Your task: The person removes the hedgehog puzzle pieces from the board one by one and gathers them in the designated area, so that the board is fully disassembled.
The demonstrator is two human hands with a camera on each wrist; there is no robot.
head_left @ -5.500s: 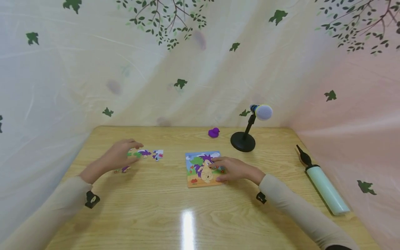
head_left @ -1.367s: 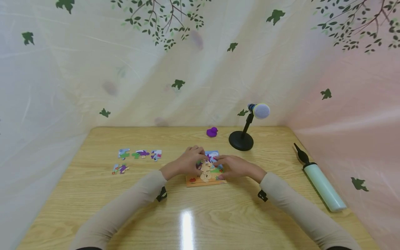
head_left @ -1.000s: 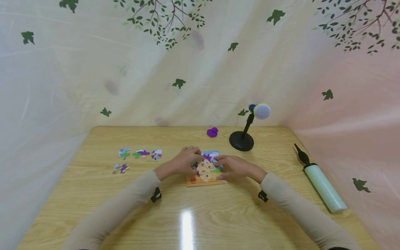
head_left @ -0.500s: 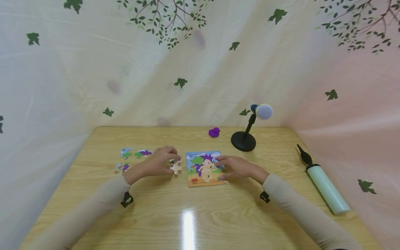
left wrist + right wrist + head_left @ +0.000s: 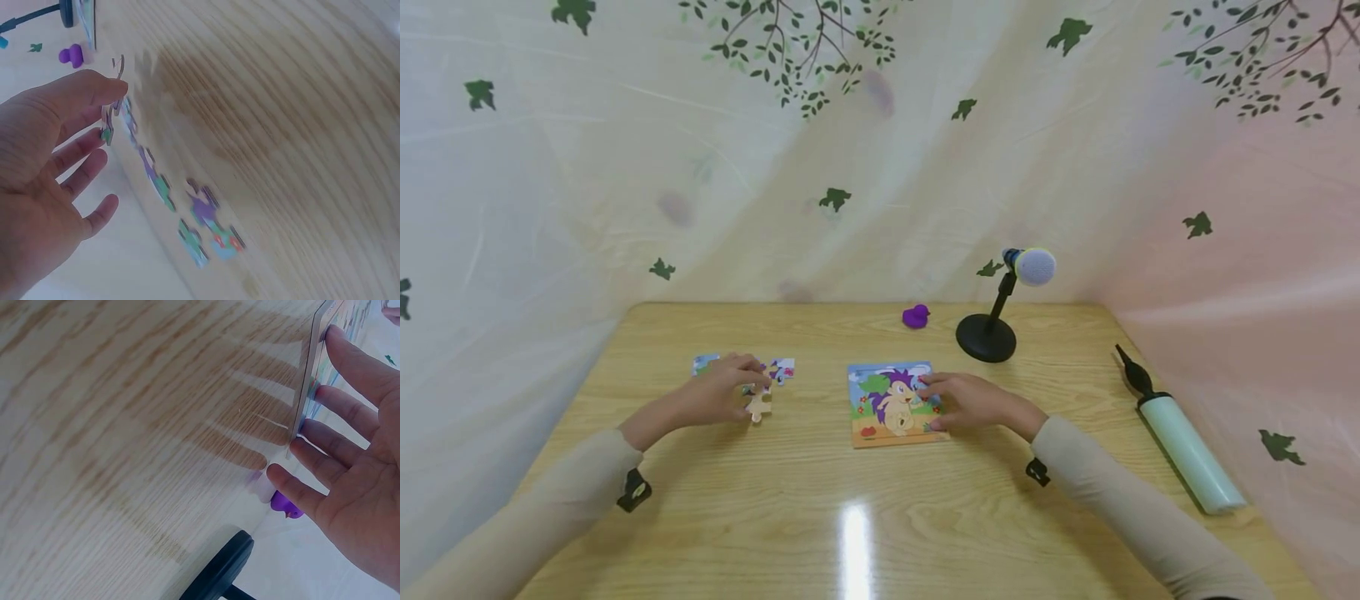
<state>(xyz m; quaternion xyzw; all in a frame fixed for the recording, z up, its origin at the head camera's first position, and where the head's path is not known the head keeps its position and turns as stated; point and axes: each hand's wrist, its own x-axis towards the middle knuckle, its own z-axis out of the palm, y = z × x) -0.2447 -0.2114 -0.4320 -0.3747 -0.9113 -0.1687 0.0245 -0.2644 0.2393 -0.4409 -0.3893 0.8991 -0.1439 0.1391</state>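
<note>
My left hand [image 5: 711, 396] pinches a jigsaw piece [image 5: 758, 407] between thumb and fingertips, on the left side of the table; its pale side shows in the head view. In the left wrist view the piece [image 5: 107, 128] is seen edge-on, with the last fingers spread apart. Loose jigsaw pieces lie under and around this hand, one of them a blue, white and purple piece [image 5: 784, 369]; the hand partly hides others. A square puzzle board [image 5: 880, 417] with a purple hedgehog picture lies mid-table. My right hand [image 5: 973, 402] rests its extended fingertips on the board's right side.
Behind the board sits a purple toy duck [image 5: 916, 317]. A microphone on a black round-based stand [image 5: 987, 337] is at the back right. Along the right edge lies a pale green hand pump [image 5: 1187, 450]. A leaf-printed curtain [image 5: 737, 208] hangs behind the table.
My left hand has come away from the board and carried the jigsaw piece leftward to the loose pieces. My right hand has stayed at the board's right side.
</note>
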